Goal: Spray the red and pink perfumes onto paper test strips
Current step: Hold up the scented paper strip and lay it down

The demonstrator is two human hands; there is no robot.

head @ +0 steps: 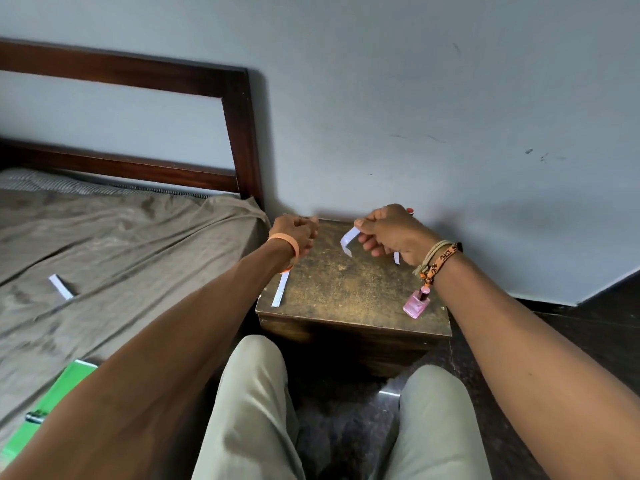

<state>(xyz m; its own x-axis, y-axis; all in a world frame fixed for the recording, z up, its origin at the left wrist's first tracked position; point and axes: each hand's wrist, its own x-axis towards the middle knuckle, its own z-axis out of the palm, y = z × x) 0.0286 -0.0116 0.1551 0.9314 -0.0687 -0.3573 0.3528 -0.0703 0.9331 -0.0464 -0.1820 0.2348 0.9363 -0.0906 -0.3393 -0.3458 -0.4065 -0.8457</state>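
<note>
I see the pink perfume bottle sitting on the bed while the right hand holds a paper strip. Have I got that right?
Not quite. The pink perfume bottle sits on the wooden bedside table, near its front right corner, not on the bed. The head view shows this. The rest holds: the right hand does hold a paper strip.

3 paper strips (280,289) (348,242) (61,286), 1 pink perfume btl (416,304), 1 table (346,289).
</note>
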